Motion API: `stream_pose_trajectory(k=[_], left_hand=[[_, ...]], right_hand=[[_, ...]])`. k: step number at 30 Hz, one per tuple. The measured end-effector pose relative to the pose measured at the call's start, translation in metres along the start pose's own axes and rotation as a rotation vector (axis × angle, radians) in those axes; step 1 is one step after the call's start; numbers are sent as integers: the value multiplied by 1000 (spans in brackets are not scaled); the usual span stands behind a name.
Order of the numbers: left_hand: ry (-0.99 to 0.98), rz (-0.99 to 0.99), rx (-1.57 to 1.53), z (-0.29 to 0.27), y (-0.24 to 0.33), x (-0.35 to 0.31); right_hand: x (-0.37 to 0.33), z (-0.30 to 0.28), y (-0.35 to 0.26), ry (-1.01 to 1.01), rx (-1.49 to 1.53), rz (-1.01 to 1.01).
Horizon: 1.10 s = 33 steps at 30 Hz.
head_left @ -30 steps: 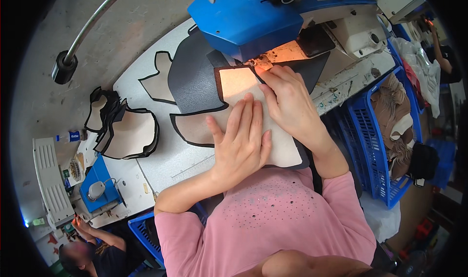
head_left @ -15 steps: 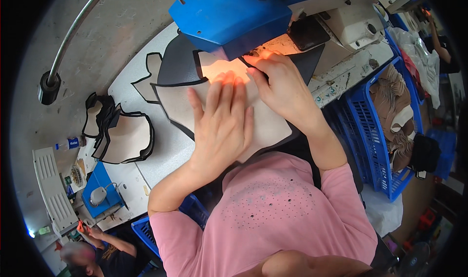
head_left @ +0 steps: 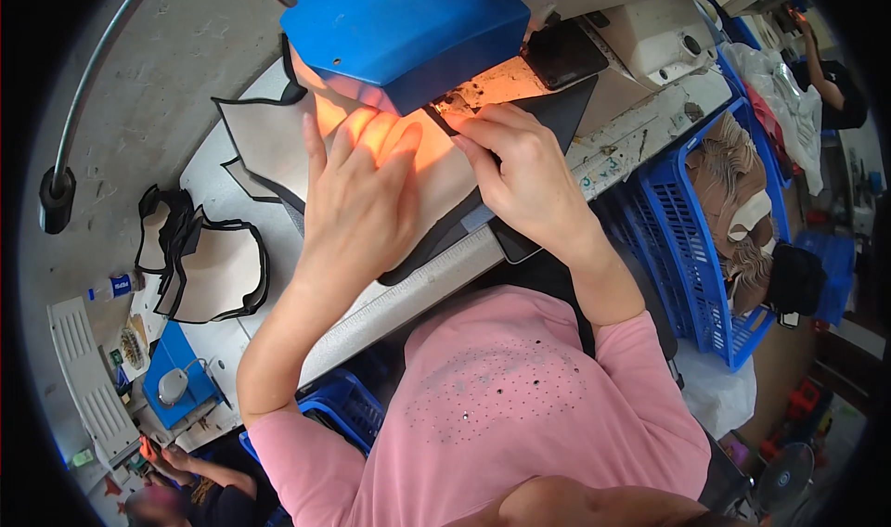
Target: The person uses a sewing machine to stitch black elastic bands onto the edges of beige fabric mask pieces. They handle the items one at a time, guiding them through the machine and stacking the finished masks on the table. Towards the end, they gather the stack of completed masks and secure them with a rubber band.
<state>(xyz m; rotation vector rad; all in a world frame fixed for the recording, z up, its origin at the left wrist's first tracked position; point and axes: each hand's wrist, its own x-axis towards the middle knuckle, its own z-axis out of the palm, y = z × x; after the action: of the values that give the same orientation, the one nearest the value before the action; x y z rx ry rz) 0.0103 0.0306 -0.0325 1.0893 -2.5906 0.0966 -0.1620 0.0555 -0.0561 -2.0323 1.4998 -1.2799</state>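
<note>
A beige panel with black edging [head_left: 264, 142] lies on the machine bed, its far part under the glowing orange light below a blue machine head [head_left: 408, 40]. My left hand [head_left: 362, 188] rests flat on the panel, fingers stretched toward the lit spot. My right hand [head_left: 524, 170] is beside the machine's working point, thumb and fingers pinched at the panel's black edge. The exact grip is partly hidden by the fingers. Dark grey sheet material [head_left: 571, 114] lies under and beyond my right hand. The machine head covers the panel's far side.
Black-edged beige pieces [head_left: 218, 272] stand in a bundle at the left. A blue crate [head_left: 677, 239] of brown pieces is at the right; another blue crate [head_left: 348, 406] sits below the table. A metal lamp arm [head_left: 93, 91] rises at the left. Another person [head_left: 200, 476] works at lower left.
The panel has turned and slid left and away from me, baring the table's near edge. My left hand has moved left with it. My right hand keeps pinching by the working point.
</note>
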Motion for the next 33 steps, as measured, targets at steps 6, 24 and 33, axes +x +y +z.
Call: stream_pose_trajectory(k=[6, 24, 33], left_hand=[[27, 104, -122, 3, -24, 11], [-130, -1, -64, -9, 1, 4], [-185, -14, -258, -11, 4, 4]], right_hand=[[0, 1, 2, 15, -13, -18], [-8, -9, -2, 1, 14, -32], [-5, -2, 3, 52, 65, -31]])
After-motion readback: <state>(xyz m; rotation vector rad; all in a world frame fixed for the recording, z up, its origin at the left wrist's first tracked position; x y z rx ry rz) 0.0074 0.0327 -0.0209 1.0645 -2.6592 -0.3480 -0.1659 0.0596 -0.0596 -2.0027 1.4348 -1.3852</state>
